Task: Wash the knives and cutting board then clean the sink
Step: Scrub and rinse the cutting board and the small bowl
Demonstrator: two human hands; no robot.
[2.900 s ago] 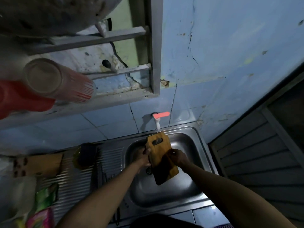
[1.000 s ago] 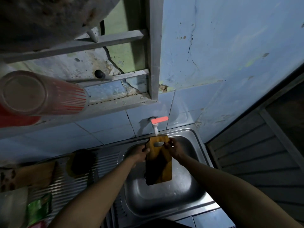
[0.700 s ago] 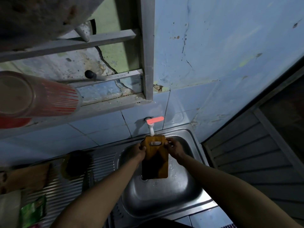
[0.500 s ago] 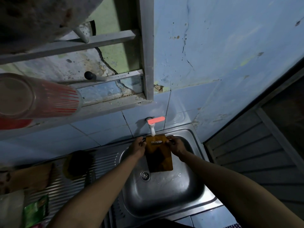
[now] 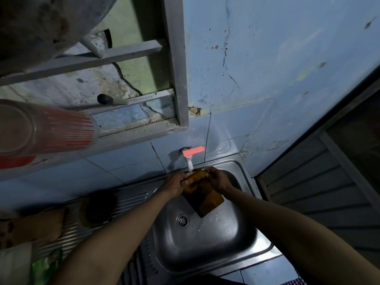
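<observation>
Head view, rinsing stage. The blue wall [image 5: 267, 68] and its metal rack [image 5: 176, 64] fill the upper field; a striped tumbler [image 5: 47, 128] lies on its side on the rack at left. Below, the steel sink [image 5: 207, 239] adjoins a ribbed drainboard [image 5: 127, 202], its drain [image 5: 182, 220] uncovered. The cutting board [image 5: 202, 195] is held tilted over the basin, upper end directly beneath the spout of the tap [image 5: 189, 161], lower corner pointing toward the basin floor. The left hand [image 5: 174, 184] grips the board's upper left edge with curled fingers; the right hand [image 5: 218, 179] grips its upper right edge likewise. No knife can be identified in the dim light.

Probable hazards: a wet board held only at one end may slip and strike the basin; water deflected from the tilted face may splash the wall and desk; knives, if lying unseen nearby, could be struck.
</observation>
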